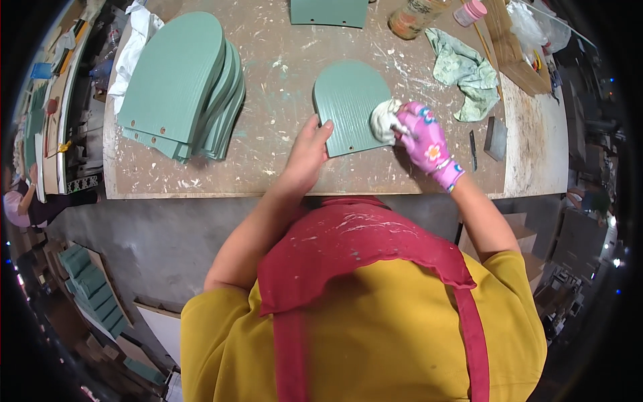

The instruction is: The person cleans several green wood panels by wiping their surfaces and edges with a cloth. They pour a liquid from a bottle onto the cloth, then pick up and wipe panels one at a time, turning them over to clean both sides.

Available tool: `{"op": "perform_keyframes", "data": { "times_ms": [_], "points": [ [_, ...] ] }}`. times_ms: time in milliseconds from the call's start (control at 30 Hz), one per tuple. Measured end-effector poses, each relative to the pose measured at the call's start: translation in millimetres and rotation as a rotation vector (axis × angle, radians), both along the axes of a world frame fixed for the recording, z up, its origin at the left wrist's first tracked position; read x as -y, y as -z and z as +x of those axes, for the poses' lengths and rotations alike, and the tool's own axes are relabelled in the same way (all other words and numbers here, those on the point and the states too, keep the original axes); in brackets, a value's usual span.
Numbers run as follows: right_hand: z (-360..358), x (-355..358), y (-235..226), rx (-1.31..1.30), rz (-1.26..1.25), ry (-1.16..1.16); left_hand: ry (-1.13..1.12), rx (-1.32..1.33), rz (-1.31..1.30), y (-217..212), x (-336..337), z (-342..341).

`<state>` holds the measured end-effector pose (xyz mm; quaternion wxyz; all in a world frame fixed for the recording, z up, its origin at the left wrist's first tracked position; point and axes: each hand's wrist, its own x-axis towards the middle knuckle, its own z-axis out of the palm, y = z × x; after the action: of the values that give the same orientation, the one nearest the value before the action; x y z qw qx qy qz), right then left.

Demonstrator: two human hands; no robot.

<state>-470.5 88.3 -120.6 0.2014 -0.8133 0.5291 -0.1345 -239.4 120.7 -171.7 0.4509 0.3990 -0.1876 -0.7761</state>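
A green board (351,100) with a rounded top and small holes along its straight edge lies before me on the worktable (278,87). My bare left hand (311,151) grips its lower left edge, the thumb on the upper face. On my right hand (429,137) is a pink flowered glove; its fingers are closed on a bunched white cloth (385,122), which touches the board's right side. To the left stands a fanned stack of similar green boards (177,74). Part of another green board (328,12) shows at the far edge.
At the far right are a jar (408,20), a pink-lidded container (470,12) and a stained rag (462,74). A grey block (495,137) and a thin dark tool (473,151) lie near the right edge. A white cloth (137,50) lies behind the stack. Another person (23,201) is at far left.
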Motion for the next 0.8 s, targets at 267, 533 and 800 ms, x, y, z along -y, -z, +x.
{"op": "perform_keyframes", "data": {
  "times_ms": [267, 533, 800],
  "points": [
    [30.4, -32.7, 8.1, 0.038, -0.270, -0.209, -0.017, 0.024, 0.016, -1.2, 0.9, 1.0],
    [51.1, -47.8, 12.5, 0.016, -0.206, -0.339, 0.003, 0.044, -0.002, -8.6, 2.1, -2.4],
    [75.6, -42.3, -11.8, 0.018, -0.108, -0.261, -0.100, 0.072, 0.017, -1.5, -3.2, -9.9]
  ]
}}
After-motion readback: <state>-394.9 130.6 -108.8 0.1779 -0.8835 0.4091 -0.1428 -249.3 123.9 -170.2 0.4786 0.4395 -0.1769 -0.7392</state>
